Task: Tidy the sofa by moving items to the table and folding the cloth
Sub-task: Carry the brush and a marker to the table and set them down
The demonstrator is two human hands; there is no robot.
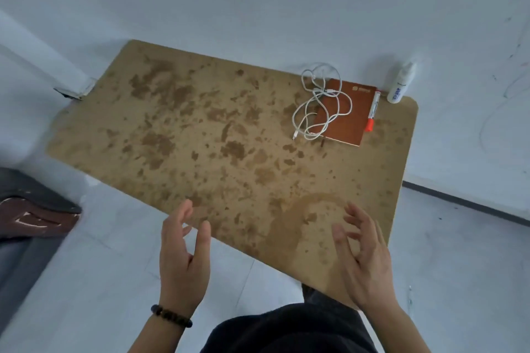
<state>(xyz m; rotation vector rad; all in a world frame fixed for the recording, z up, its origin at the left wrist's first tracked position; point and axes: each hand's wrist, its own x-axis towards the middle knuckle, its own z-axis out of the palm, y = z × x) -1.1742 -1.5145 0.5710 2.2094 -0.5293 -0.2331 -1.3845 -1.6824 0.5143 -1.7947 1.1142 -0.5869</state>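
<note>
1. Nearest to us: left hand [183,261], a beaded bracelet [172,316] at the wrist, held over the near edge of the tabletop [200,137]. The fingers are spread and loosely bent, the palm is turned inward, and it holds nothing.

2. Right hand [365,264], over the same near edge, toward the near right corner. Its fingers are fanned apart in the same way and are empty. We cannot tell whether they touch the surface.

3. Off the tabletop's left edge: sofa [20,266], grey, with only a corner in view. A dark reddish cloth [37,219] lies rumpled on it (we take this for the one to be folded, though it is blurred). We judge it soft, light and limp, so it will sag wherever it is unsupported. Two neighbouring corners, one per hand, look like the best hold.

4. Far right corner of the tabletop:
- notebook [348,120], brown cover, lying flat;
- white cable [321,103], in loose loops, partly on the notebook and partly on the wood;
- marker [372,110], orange cap, lying along the notebook's right side;
- white bottle [400,83], standing at the very corner by the wall.

We judge these four already delivered, which leaves the cloth to be folded.
</note>
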